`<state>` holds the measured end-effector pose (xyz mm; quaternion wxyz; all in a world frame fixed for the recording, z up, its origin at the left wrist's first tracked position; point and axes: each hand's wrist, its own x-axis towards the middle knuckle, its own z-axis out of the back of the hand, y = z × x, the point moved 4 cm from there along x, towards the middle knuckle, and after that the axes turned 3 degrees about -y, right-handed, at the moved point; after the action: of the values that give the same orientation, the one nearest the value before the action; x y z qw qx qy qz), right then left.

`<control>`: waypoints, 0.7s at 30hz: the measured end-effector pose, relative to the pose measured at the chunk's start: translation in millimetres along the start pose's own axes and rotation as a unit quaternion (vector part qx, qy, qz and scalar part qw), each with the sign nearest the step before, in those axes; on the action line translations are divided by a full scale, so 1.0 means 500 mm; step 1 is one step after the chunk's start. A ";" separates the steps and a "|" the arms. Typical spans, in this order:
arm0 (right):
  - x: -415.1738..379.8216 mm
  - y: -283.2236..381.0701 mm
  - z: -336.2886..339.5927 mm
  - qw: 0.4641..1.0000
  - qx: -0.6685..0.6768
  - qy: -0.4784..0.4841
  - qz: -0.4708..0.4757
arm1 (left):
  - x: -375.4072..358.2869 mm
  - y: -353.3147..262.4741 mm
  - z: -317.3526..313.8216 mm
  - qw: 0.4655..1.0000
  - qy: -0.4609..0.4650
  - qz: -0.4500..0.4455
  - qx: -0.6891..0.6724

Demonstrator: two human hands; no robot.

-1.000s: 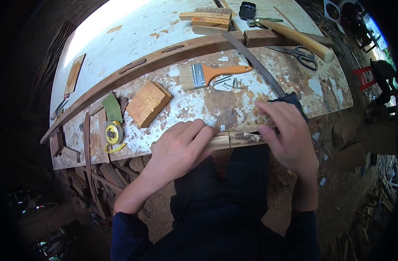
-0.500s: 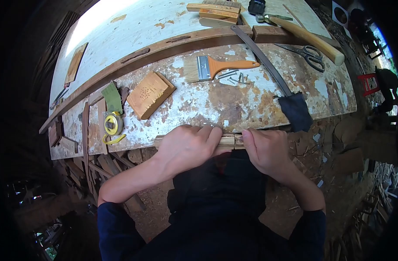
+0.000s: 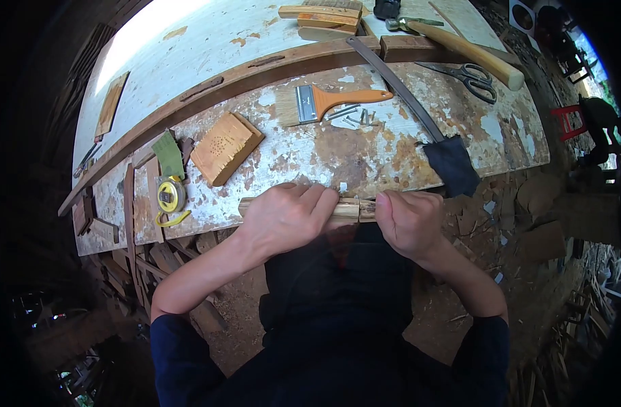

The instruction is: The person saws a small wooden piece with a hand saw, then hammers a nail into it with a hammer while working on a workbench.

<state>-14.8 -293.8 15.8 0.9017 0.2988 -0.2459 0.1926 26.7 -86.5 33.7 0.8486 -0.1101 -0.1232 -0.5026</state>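
Observation:
At the near edge of the bench, my left hand [image 3: 283, 216] is wrapped from above around a pale, roughly shaped wooden stick [image 3: 345, 210]. My right hand [image 3: 412, 220] is closed round its right end, thumb lying along the wood. Between the hands a thin dark seam crosses the stick. Its left end sticks out past my left hand, while the right end is hidden in my right fist. Just beyond the right hand, a black cloth [image 3: 453, 165] wraps the end of a long flat dark bar [image 3: 398, 88].
On the worn bench [image 3: 256, 166] lie a wide paintbrush [image 3: 334, 102], several nails [image 3: 351, 117], a wooden block [image 3: 227, 148], a tape measure [image 3: 170, 195], scissors [image 3: 473, 81] and a hammer [image 3: 466, 51]. A long wooden beam [image 3: 236, 74] crosses it. Offcuts [image 3: 164, 261] lie below left.
The view has shifted slightly, so the bench things sit a little further left. Both hands keep their hold on the wooden stick, with little visible movement.

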 end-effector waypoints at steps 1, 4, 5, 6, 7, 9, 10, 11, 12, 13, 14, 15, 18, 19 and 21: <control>0.002 0.003 0.000 1.000 0.010 0.004 -0.003 | 0.003 0.004 0.003 1.000 -0.007 -0.005 -0.006; 0.004 0.000 0.013 0.989 0.141 0.012 0.045 | 0.004 0.018 0.014 0.955 -0.090 -0.018 -0.283; 0.010 0.000 0.014 0.976 0.206 0.007 0.072 | 0.006 0.011 0.028 0.940 -0.124 -0.031 -0.317; 0.029 -0.011 0.020 0.981 0.182 -0.023 0.061 | 0.016 -0.011 0.045 0.963 -0.122 -0.076 -0.229; 0.036 -0.006 0.034 0.985 0.164 -0.048 0.039 | 0.018 -0.003 0.065 0.985 -0.091 -0.009 -0.147; 0.054 -0.024 0.096 0.989 0.115 -0.090 -0.024 | 0.000 0.072 0.096 0.987 -0.110 0.062 -0.101; 0.051 -0.043 0.136 0.988 0.095 -0.101 -0.069 | -0.013 0.090 0.130 0.985 -0.098 0.075 -0.124; 0.054 -0.046 0.158 0.988 0.100 -0.090 -0.077 | -0.010 0.094 0.147 0.986 -0.079 0.098 -0.106; 0.052 -0.044 0.166 0.985 0.109 -0.089 -0.103 | -0.015 0.091 0.155 0.986 -0.049 0.124 -0.096; 0.051 -0.044 0.172 0.981 0.116 -0.086 -0.126 | -0.018 0.086 0.155 0.986 -0.041 0.129 -0.098; 0.056 -0.047 0.175 0.978 0.123 -0.085 -0.145 | -0.014 0.086 0.151 0.986 -0.037 0.134 -0.097; 0.059 -0.041 0.173 0.981 0.122 -0.074 -0.129 | -0.011 0.087 0.144 0.985 -0.031 0.137 -0.098; 0.061 -0.024 0.146 0.984 0.136 -0.019 -0.112 | -0.018 0.077 0.120 0.979 -0.035 0.155 -0.131; 0.058 -0.028 0.125 0.984 0.137 -0.018 -0.112 | -0.020 0.076 0.113 0.977 -0.019 0.165 -0.133; 0.061 -0.037 0.093 0.988 0.112 -0.026 -0.103 | -0.023 0.076 0.099 0.976 -0.030 0.176 -0.123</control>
<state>3.4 -331.0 57.3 0.8708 0.4268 -0.2138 0.1175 50.1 -43.7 74.6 0.8995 -0.2489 -0.0641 -0.3533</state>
